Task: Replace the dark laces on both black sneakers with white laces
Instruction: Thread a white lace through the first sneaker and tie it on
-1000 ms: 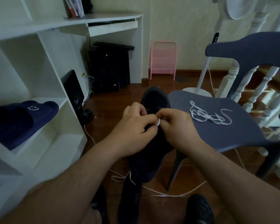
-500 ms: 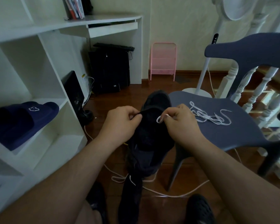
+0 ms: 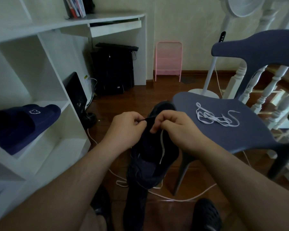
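Black sneaker (image 3: 154, 147) held over floor between both hands. Left hand (image 3: 125, 129) pinches its dark edge; right hand (image 3: 175, 129) pinches white lace (image 3: 162, 145). Spare lace (image 3: 215, 118) lies on chair (image 3: 240, 135).

The sneaker (image 3: 153, 152) I hold is black, and the lace (image 3: 162, 145) hanging down its tongue is white. A second white lace (image 3: 215, 117) lies tangled on the slate-blue chair (image 3: 237, 130). The slide sandal (image 3: 22, 124) on the white shelf (image 3: 45, 147) is navy with a small white flower outline. The floor (image 3: 140, 100) is reddish-brown wood; the rack (image 3: 168, 60) by the wall is pink.
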`<action>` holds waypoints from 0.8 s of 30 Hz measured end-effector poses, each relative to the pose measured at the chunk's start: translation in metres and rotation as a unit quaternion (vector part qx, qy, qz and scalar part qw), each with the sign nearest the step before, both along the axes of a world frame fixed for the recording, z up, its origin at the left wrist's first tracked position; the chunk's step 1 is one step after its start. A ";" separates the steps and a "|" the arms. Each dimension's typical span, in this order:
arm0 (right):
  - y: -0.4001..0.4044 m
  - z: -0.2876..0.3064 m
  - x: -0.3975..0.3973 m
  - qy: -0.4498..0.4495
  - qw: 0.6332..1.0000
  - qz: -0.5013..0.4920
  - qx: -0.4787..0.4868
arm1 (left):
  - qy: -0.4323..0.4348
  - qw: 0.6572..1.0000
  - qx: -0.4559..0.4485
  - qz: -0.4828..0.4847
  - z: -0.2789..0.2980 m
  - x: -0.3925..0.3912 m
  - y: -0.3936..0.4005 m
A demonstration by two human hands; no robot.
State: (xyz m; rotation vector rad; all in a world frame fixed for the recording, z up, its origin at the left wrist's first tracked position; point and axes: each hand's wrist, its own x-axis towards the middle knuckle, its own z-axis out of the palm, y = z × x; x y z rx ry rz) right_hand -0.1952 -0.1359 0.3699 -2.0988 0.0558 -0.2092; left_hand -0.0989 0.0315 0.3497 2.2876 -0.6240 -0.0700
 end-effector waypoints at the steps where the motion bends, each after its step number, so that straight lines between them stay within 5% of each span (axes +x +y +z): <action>1: -0.002 0.001 -0.001 0.003 0.999 0.001 -0.032 | -0.001 1.000 0.000 0.000 0.000 0.000 0.000; 4: -0.014 0.003 -0.004 -0.009 0.979 0.025 -0.203 | 0.001 1.000 0.000 0.003 0.002 0.000 0.001; 8: -0.006 0.003 -0.008 0.035 0.884 0.103 -0.455 | 0.009 1.000 0.007 -0.003 0.004 0.000 0.001; 12: 0.009 -0.013 -0.002 0.023 0.822 0.072 -0.564 | -0.014 0.999 0.037 -0.021 0.005 -0.005 -0.002; 19: -0.004 -0.030 0.015 -0.077 0.855 0.036 -0.512 | -0.010 1.000 0.016 -0.010 0.003 0.002 0.005; 24: 0.008 -0.027 0.010 -0.077 0.953 0.059 -0.288 | 0.043 0.998 0.035 0.001 -0.003 0.007 0.008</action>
